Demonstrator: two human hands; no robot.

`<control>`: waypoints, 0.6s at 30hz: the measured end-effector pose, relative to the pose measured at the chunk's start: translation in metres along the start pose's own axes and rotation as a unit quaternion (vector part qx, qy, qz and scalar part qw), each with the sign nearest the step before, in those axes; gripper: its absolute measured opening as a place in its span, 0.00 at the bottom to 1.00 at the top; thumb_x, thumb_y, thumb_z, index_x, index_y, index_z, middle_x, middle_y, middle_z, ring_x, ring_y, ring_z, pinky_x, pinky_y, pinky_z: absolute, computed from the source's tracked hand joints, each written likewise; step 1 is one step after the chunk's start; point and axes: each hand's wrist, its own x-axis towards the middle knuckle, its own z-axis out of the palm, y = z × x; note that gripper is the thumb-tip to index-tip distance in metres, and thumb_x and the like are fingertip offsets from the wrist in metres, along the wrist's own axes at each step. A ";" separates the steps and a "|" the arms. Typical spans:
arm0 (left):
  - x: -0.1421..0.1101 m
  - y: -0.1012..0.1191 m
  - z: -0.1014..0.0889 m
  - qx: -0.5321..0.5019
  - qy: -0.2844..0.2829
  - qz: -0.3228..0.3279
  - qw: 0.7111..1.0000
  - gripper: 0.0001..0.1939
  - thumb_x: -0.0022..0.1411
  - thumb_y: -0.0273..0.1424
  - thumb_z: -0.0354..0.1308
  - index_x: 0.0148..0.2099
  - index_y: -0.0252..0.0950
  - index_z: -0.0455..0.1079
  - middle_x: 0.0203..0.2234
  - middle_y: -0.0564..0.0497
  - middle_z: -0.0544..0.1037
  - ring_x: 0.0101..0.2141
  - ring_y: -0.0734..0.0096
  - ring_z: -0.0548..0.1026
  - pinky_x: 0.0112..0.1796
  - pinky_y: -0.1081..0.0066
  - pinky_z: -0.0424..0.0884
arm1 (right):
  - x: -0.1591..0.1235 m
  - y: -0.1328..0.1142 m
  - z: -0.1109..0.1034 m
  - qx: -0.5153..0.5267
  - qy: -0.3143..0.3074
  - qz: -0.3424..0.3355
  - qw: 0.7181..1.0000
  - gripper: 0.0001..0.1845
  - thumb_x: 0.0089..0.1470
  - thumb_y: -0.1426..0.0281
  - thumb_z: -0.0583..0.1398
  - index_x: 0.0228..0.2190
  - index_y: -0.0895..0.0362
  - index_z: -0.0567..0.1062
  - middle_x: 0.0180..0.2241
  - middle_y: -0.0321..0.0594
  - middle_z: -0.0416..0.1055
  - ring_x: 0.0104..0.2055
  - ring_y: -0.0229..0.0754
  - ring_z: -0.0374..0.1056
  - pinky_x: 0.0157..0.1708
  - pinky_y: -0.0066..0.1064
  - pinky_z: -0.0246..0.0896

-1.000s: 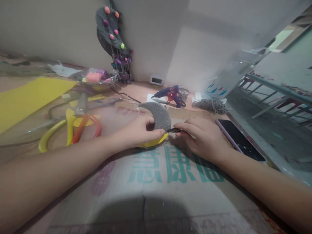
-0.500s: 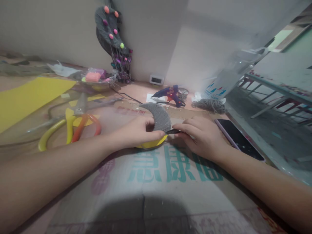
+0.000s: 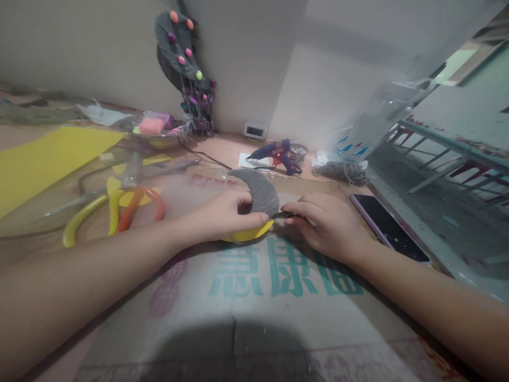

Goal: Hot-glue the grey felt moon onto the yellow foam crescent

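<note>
A crescent [image 3: 260,192] with a grey yarn-wrapped upper part and a bare yellow lower part [image 3: 254,233] is held just above the cardboard [image 3: 254,318]. My left hand [image 3: 228,212] is closed on it, with the thumb along its near side and the other fingers mostly hidden behind. At the crescent's right edge, my right hand [image 3: 330,225] pinches a dark length of yarn [image 3: 282,215] between thumb and forefinger. That yarn touches the crescent where grey meets yellow.
Scissors with yellow and orange handles [image 3: 137,209] lie to the left, near a yellow sheet [image 3: 59,159]. Behind are a blue glue gun [image 3: 278,154], a grey yarn bundle [image 3: 342,172] and a bowl [image 3: 155,135]. A phone [image 3: 389,228] lies at right. A decorated crescent [image 3: 175,50] hangs behind.
</note>
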 end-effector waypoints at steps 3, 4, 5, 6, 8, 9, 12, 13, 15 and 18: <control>0.001 -0.001 0.000 -0.005 0.002 0.003 1.000 0.13 0.56 0.37 0.56 0.41 0.36 0.75 0.37 0.51 0.80 0.37 0.65 0.76 0.37 0.69 0.71 | -0.001 0.000 -0.001 0.029 0.008 0.003 1.000 0.12 0.60 0.68 0.54 0.39 0.59 0.74 0.29 0.43 0.73 0.31 0.42 0.66 0.30 0.32 0.56; 0.001 -0.001 0.000 -0.003 0.001 0.005 1.000 0.13 0.56 0.37 0.56 0.40 0.36 0.75 0.36 0.51 0.80 0.36 0.65 0.76 0.37 0.69 0.71 | -0.001 0.000 -0.001 0.033 0.013 0.003 0.999 0.12 0.60 0.67 0.54 0.39 0.59 0.74 0.29 0.43 0.73 0.30 0.42 0.66 0.30 0.32 0.57; 0.001 -0.002 0.000 0.000 0.002 0.006 1.000 0.13 0.57 0.37 0.56 0.40 0.36 0.75 0.36 0.51 0.80 0.36 0.66 0.76 0.37 0.70 0.71 | -0.001 0.000 -0.001 0.033 0.017 0.003 0.999 0.12 0.60 0.67 0.54 0.39 0.59 0.74 0.29 0.43 0.73 0.30 0.42 0.66 0.30 0.32 0.57; 0.001 -0.002 0.001 0.003 0.003 0.007 1.000 0.13 0.57 0.37 0.56 0.40 0.36 0.75 0.36 0.51 0.80 0.35 0.66 0.76 0.36 0.70 0.71 | -0.001 0.000 -0.001 0.030 0.018 0.003 0.999 0.12 0.61 0.67 0.54 0.39 0.59 0.74 0.28 0.43 0.73 0.30 0.42 0.66 0.30 0.32 0.56; 0.001 -0.003 0.001 0.006 0.005 0.007 1.000 0.13 0.57 0.37 0.56 0.40 0.36 0.75 0.36 0.51 0.80 0.35 0.66 0.76 0.35 0.70 0.70 | -0.001 0.000 -0.001 0.019 0.014 0.001 1.000 0.13 0.61 0.66 0.54 0.39 0.60 0.75 0.28 0.43 0.72 0.30 0.42 0.66 0.29 0.32 0.55; 0.001 -0.003 0.001 0.006 0.005 0.006 1.000 0.13 0.57 0.38 0.56 0.40 0.36 0.75 0.36 0.51 0.80 0.35 0.66 0.76 0.36 0.70 0.70 | -0.001 0.000 -0.001 0.014 0.009 -0.002 1.000 0.13 0.61 0.67 0.54 0.39 0.60 0.75 0.28 0.43 0.72 0.30 0.42 0.66 0.29 0.32 0.55; 0.001 -0.003 0.000 0.002 0.003 0.009 1.000 0.13 0.57 0.38 0.56 0.39 0.36 0.75 0.36 0.51 0.80 0.37 0.65 0.76 0.37 0.70 0.70 | -0.001 -0.001 -0.001 0.004 -0.009 -0.006 1.000 0.13 0.61 0.67 0.53 0.39 0.60 0.75 0.29 0.43 0.72 0.30 0.42 0.65 0.29 0.32 0.54; 0.000 -0.003 0.000 -0.001 0.001 0.011 1.000 0.13 0.57 0.38 0.56 0.40 0.36 0.75 0.37 0.51 0.80 0.37 0.65 0.76 0.37 0.70 0.70 | 0.000 -0.001 -0.001 0.001 -0.012 -0.007 1.000 0.13 0.61 0.67 0.53 0.39 0.60 0.75 0.29 0.43 0.72 0.30 0.42 0.65 0.29 0.32 0.54; 0.000 -0.003 0.000 -0.004 0.000 0.014 1.000 0.13 0.57 0.38 0.56 0.40 0.36 0.75 0.37 0.51 0.80 0.37 0.66 0.76 0.37 0.70 0.70 | 0.000 -0.001 -0.002 -0.008 -0.010 -0.009 1.000 0.13 0.61 0.68 0.53 0.39 0.60 0.75 0.28 0.43 0.72 0.30 0.42 0.64 0.28 0.32 0.53; 0.000 -0.004 0.000 -0.002 0.002 0.013 1.000 0.13 0.58 0.37 0.56 0.40 0.37 0.75 0.37 0.52 0.80 0.36 0.67 0.76 0.37 0.71 0.70 | 0.000 -0.001 -0.001 -0.013 -0.004 -0.014 1.000 0.13 0.62 0.68 0.53 0.39 0.60 0.75 0.28 0.43 0.72 0.29 0.42 0.63 0.28 0.32 0.52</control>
